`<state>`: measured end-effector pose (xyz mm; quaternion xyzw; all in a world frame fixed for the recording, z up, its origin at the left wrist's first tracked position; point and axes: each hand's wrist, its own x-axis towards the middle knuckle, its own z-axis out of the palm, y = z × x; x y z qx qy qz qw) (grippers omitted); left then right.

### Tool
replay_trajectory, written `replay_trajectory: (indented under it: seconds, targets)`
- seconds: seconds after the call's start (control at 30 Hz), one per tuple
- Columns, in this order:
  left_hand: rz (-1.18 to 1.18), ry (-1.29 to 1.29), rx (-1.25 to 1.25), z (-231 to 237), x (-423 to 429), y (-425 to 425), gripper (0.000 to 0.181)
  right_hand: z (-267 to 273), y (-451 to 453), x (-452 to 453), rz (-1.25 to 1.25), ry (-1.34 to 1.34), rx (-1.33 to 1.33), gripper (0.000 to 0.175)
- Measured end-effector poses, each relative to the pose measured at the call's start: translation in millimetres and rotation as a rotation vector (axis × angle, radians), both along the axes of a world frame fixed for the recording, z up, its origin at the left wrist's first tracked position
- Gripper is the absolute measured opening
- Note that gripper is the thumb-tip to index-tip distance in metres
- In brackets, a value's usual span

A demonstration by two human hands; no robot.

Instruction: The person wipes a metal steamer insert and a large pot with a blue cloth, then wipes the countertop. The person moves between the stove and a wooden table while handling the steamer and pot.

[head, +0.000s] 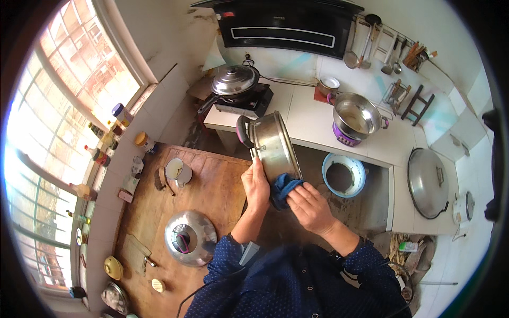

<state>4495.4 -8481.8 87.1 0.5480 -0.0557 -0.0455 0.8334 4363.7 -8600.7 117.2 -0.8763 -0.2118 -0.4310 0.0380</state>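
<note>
A stainless steel pot (274,143) is held up on its side in front of my body, past the table's right edge. My left hand (256,187) grips it near the lower left, thumb pointing up along the metal. The pot's black and pink loop handle (244,132) sticks out at the upper left. In my right hand (312,207) is a bunched dark blue cloth (284,190), pressed against the lower part of the pot. Most of the pot's underside and interior is hidden. A steel lid with a dark knob (191,237) lies on the wooden table.
The wooden table (222,179) carries an enamel mug (179,171). A covered wok (235,81) stands on a cooktop at the back. Another steel pot (356,116) sits on a purple-sided base on the white counter (302,109). Below is a blue-rimmed basin (343,175); a large lid (428,183) rests right.
</note>
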Motion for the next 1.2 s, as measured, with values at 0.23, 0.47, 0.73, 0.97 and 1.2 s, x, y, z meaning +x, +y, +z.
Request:
replay_trajectory:
  seconds: [0.23,0.47,0.73,0.97,1.2]
  targets:
    - [-0.023,-0.140,0.090,7,-4,-14,0.059,34,4,65,-0.237,0.134,0.081,0.028]
    - [-0.008,0.152,0.028,10,1,-6,0.058,-2,20,38,-0.156,0.076,0.042,0.031]
    - [0.084,0.248,-0.344,17,40,-10,0.052,-86,-2,4,-0.088,-0.057,0.298,0.022]
    - [-0.369,0.209,-0.484,31,39,3,0.063,-124,-41,24,-0.376,-0.101,1.273,0.044]
    - [-0.251,0.199,-0.299,29,28,-1,0.069,-114,-93,46,0.223,-0.038,2.188,0.037]
